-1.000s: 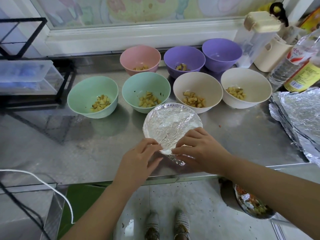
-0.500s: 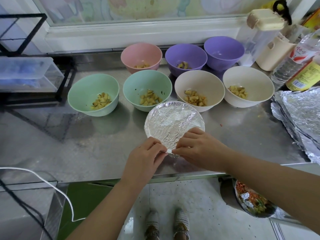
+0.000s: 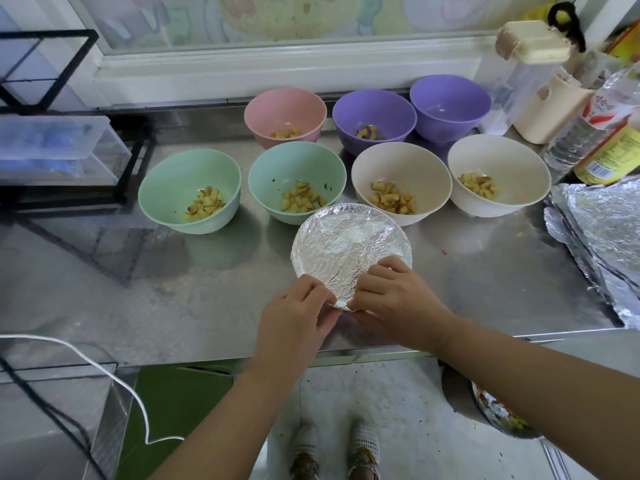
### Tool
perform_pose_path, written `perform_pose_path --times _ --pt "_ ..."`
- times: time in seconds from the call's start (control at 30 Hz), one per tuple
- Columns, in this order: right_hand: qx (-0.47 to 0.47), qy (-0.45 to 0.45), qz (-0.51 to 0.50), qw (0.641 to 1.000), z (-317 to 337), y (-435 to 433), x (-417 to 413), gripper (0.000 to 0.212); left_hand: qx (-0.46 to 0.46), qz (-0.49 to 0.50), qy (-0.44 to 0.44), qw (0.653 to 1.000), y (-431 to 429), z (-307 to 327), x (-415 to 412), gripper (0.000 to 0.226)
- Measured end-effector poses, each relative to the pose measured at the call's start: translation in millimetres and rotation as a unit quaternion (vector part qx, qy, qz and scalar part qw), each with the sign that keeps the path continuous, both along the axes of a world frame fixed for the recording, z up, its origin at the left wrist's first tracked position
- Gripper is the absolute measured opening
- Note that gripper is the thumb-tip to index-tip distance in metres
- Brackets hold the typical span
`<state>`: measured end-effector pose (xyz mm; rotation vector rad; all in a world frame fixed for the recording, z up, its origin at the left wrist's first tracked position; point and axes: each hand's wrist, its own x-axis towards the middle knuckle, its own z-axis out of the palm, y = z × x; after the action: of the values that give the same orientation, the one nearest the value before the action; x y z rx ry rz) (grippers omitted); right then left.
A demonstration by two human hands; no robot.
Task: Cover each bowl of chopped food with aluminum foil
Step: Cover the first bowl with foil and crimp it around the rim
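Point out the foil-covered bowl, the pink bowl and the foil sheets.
foil-covered bowl (image 3: 349, 237), head view: middle of foil top.
pink bowl (image 3: 277, 109), head view: inner wall.
foil sheets (image 3: 602, 218), head view: top sheet.

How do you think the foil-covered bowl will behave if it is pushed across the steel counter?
The foil-covered bowl would probably slide easily, as the steel counter looks smooth. It is likely light: the neighbouring cream bowl holds only a small heap of pieces. Its crinkled wrap would probably dent if pressed.
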<state>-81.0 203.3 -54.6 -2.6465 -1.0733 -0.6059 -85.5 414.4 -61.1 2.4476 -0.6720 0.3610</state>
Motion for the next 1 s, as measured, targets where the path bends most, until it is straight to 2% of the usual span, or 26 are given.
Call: perform_pose_path --times 0.2,0.4,0.6,0.73,0.9,1.0 --pt "0.024 0.037 -0.045 0.998 3 8 -3 0.021 0.001 0.007 0.015 1.000 -2 2 -1 0.021" --pt "0.042 0.042 -0.089 0.994 3 17 -9 0.018 0.019 -0.028 0.026 0.999 5 0 0 0.024" --pt "0.045 0.040 -0.091 0.994 1 16 -8 0.017 0.040 -0.012 -0.031 0.999 2 -1 5 0.012" --pt "0.048 0.052 -0.089 0.993 0 16 -7 0.017 0.053 -0.010 -0.058 0.997 2 0 5 0.013" --pt "0.057 0.068 -0.084 0.992 2 18 -12 0.028 0.034 -0.055 -0.043 0.997 6 -2 13 0.009" --pt "0.026 0.104 -0.063 0.992 12 13 -11 0.031 0.035 -0.084 -0.006 0.996 14 3 24 0.010"
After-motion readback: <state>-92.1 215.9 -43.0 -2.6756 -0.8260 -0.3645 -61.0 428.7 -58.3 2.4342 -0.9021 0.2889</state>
